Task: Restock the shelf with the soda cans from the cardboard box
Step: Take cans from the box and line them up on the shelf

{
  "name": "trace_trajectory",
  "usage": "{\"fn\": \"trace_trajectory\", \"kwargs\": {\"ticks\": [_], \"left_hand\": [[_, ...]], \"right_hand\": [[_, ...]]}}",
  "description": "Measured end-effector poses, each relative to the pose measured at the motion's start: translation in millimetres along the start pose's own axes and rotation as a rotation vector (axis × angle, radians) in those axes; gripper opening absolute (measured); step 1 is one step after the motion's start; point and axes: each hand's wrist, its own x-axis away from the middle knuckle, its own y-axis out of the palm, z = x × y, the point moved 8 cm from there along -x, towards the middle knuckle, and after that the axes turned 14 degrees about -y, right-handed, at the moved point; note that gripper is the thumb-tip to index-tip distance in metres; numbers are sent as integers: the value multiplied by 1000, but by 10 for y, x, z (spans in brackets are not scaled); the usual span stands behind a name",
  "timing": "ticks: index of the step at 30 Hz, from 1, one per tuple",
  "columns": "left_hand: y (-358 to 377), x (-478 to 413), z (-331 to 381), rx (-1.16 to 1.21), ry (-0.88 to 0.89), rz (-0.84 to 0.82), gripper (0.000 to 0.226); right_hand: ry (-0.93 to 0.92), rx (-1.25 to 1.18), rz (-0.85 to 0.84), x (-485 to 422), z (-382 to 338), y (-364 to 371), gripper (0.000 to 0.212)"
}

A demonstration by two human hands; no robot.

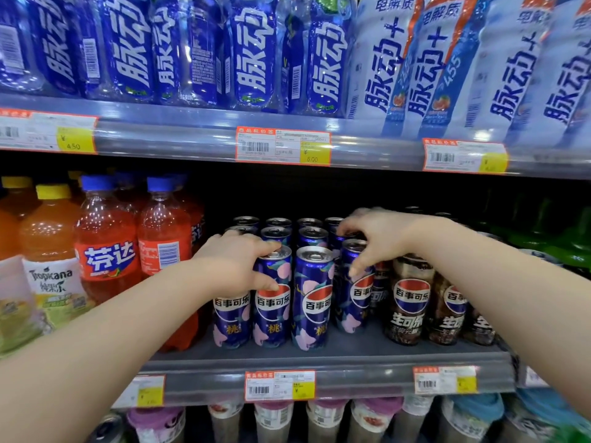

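Glossy blue aluminium, printed with pink peach shapes and a red, white and blue roundel, was seen across a block of slim, tall soda cans [311, 298] standing upright in rows on the grey shelf [319, 359]. The left hand [238, 266] was wrapped around the upper part of the front-row can [271, 302] second from the left, thumb on its printed side and fingers curled over its silver rim. The right hand [380, 241] was closed from above on another blue can [353, 292] at the right end of the front row, fingertips pressed down its smooth wall, and this can was tilted slightly leftward at its foot. Just beside it to the right, dark brown cans [409, 302] of the same slender cylindrical shape were lined up, touching one another. To the left, clear ribbed plastic bottles of red-orange drink [107, 247] with blue caps were stood, and paler orange juice bottles [51, 251] with yellow caps beyond them. Paper price tags [279, 385] edged in red and yellow were held behind a clear strip along the shelf lip. On the upper shelf, blue-sleeved bottles [252, 52] and white-sleeved bottles [425, 75] were packed close. No cardboard box was caught in view.
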Motion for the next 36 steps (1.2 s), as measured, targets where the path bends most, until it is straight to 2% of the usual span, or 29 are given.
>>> {"fn": "trace_trajectory", "kwargs": {"ticks": [3,6,13,20,29,36], "left_hand": [[-12,3,3,25,5,-19,73],[-18,4,-17,47,-1,-31,73],[-2,1,-34,37,-18,-25,73],[-27,31,-5,23,-7,-19,72],[-13,38,4,19,-2,-24,73],[-75,27,-58,38,-40,-50,100]], "right_hand": [[43,29,-65,42,113,108,81],[40,22,-20,33,133,123,76],[19,101,-17,29,86,75,81],[-7,56,-53,48,50,37,76],[12,-118,-154,60,0,137,66],[19,-149,-204,164,-59,168,82]]}}
